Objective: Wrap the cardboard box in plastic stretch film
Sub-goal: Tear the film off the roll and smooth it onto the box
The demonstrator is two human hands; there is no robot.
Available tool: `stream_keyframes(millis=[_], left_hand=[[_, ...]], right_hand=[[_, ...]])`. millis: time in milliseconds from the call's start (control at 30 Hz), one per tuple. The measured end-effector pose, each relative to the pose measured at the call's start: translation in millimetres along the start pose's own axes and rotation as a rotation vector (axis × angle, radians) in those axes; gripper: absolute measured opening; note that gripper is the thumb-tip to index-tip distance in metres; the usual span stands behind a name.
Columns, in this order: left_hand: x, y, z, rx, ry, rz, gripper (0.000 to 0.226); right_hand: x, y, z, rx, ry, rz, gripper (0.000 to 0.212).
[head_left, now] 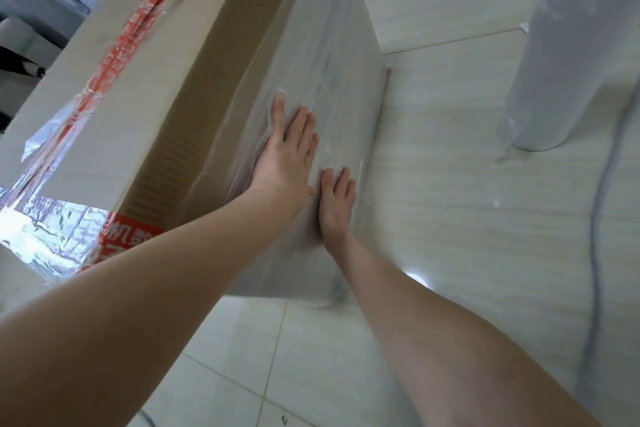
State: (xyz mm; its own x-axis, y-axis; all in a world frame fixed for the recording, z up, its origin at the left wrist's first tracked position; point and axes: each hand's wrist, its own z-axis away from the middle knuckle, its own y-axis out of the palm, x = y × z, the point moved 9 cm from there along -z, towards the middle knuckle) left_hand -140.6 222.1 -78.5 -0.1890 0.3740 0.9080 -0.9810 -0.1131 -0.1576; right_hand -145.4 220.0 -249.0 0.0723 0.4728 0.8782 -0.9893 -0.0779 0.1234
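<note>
Nearby, a film roll (561, 63) stands upright, apart from the box (156, 63).

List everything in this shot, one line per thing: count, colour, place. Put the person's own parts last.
cardboard box: one, brown, standing on the floor, left and centre.
red tape: one strip, red with print, running along the box's top face.
stretch film: one layer, clear and whitish, over the box side facing right.
film roll: one, whitish, upright on the floor at right, apart from the box.
silver foil: one patch, shiny silver, lower left beside the box.
grey strand: one, grey, trailing down the right edge; cord or film, cannot tell.
tiled floor: white, underneath everything.
left hand: one, flat on the film.
right hand: one, flat on the film, just below the left.
</note>
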Motion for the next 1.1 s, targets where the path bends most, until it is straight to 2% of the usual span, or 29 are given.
stream_keyframes(millis=[100, 267, 400, 567, 700, 867, 1000, 1100], left_hand=[[2.7, -2.2, 1.1, -0.017, 0.007, 0.016, 0.077], [5.2, -4.3, 0.8, -0.066, 0.011, 0.031, 0.081], [3.1, -1.1, -3.2, -0.059, 0.022, 0.030, 0.082], [1.9, 2.8, -8.0, -0.041, 0.001, 0.024, 0.083], [6.2, -2.5, -4.8, -0.058, -0.017, 0.043, 0.085], [11.3, -7.5, -1.4, -0.076, -0.032, 0.060, 0.086], [10.3, -3.5, -4.4, -0.054, -0.028, 0.035, 0.085], [7.9, -1.2, -7.8, -0.046, -0.023, 0.028, 0.083]], right_hand=[[-2.1, -5.6, -0.6, 0.037, -0.006, -0.030, 0.065], [-14.7, -31.2, -7.2, -0.065, 0.105, 0.031, 0.070], [-17.9, -12.8, -11.0, 0.003, 0.075, -0.025, 0.068], [-18.4, -7.2, -11.6, -0.044, 0.070, -0.022, 0.066], [-20.1, -13.9, -14.9, 0.030, 0.059, -0.030, 0.067], [-32.2, -48.3, -13.1, -0.192, 0.128, 0.016, 0.072], [-32.4, -21.8, -16.1, -0.042, 0.101, -0.037, 0.071], [-28.6, -10.2, -21.0, -0.044, 0.069, -0.068, 0.068]])
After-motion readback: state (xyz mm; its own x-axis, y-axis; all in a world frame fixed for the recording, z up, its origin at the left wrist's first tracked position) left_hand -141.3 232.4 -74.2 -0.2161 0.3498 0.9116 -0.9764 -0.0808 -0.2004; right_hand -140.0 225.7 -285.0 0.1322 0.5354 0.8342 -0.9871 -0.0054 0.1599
